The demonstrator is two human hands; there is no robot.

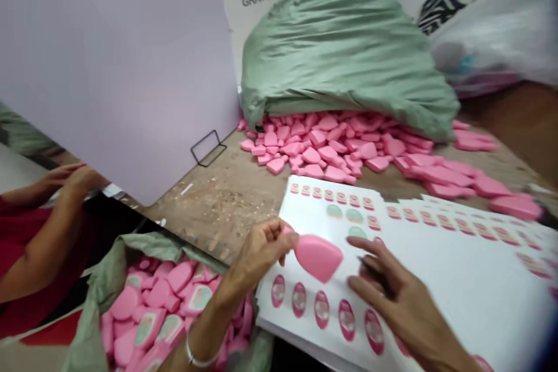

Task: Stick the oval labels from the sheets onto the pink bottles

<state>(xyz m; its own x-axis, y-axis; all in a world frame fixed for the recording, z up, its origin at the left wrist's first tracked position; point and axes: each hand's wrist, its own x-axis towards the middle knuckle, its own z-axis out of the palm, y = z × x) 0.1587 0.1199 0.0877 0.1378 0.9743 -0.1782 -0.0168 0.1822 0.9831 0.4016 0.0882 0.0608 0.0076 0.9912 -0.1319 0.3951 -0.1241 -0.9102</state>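
As I watch from afar, the L hand [261, 250] pinches a pink rounded-triangle piece [318, 256] by its narrow tip, long axis running horiz. toward the R hand [403, 290], nearer L than R, w/ R's fingers [370, 250] spread open over the oval-label sheets [475, 279].

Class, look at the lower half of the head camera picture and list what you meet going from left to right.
co-worker's hands → open green sack of pink pieces → left hand → pink piece → right hand
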